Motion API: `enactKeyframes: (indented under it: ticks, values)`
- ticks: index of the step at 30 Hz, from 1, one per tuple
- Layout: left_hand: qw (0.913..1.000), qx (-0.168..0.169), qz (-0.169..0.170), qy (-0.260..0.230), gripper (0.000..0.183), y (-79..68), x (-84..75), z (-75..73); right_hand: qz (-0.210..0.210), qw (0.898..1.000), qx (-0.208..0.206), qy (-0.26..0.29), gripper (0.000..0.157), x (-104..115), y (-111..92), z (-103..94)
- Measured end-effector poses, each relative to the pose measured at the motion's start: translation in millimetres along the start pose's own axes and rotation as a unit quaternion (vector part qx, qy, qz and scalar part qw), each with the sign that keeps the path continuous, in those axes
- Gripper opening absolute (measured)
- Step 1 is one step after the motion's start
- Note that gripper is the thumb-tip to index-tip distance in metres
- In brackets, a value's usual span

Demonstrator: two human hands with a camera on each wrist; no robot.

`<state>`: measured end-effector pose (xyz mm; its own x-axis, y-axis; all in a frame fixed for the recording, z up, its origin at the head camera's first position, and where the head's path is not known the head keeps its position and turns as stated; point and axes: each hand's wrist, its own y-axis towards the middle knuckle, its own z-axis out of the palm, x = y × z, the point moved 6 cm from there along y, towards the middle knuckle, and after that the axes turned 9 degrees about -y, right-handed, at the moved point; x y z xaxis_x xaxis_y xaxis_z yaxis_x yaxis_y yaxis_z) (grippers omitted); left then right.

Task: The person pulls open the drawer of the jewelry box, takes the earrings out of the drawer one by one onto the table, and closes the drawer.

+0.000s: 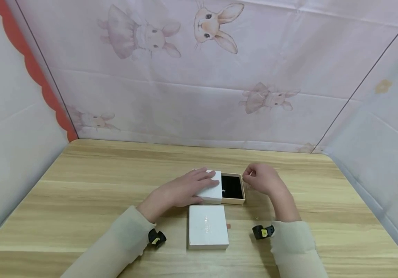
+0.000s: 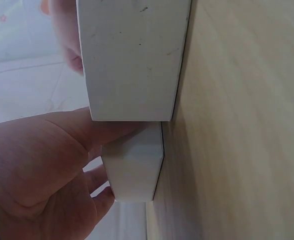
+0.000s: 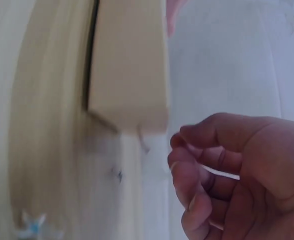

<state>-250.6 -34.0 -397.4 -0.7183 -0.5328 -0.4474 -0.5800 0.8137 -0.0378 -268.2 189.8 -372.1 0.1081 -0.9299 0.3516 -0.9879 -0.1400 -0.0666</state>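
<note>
My left hand (image 1: pixel 192 186) grips the white sleeve of a small drawer box (image 1: pixel 214 194), thumb at the near side and fingers over the top. The drawer (image 1: pixel 233 201) is partly pulled out to the right, showing a black lining (image 1: pixel 231 185) with a small star-shaped piece (image 1: pixel 223 190) on it. Just right of the drawer's end is my right hand (image 1: pixel 263 179), its fingers curled and thumb tip against the index finger. I cannot tell whether a tiny thing sits between those fingertips. A short ribbon tab (image 3: pixel 143 141) hangs from the drawer's end.
A second white box (image 1: pixel 207 226), closed, with a reddish tab (image 1: pixel 228 226), lies nearer me. Tiny pieces lie on the wooden table (image 1: pixel 115 173) at right, including a star with a blue centre (image 3: pixel 34 227). Printed cloth walls (image 1: pixel 185 108) enclose the table.
</note>
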Motion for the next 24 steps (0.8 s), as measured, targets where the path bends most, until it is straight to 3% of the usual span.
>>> enactKeyframes:
  ticks: [6,12,24]
  values:
    - [1.0000,0.001,0.002,0.005,0.065,-0.9,-0.4,0.0,-0.048,0.999,-0.008,-0.012,0.012,28,-2,2.7]
    - [1.0000,0.002,0.002,0.008,0.066,-0.9,-0.3,0.3,-0.063,0.997,0.003,-0.043,0.011,48,-5,10.2]
    - [1.0000,0.002,-0.001,0.007,0.065,-0.3,-0.8,-0.8,-0.030,0.997,0.045,-0.063,0.012,59,-7,29.1]
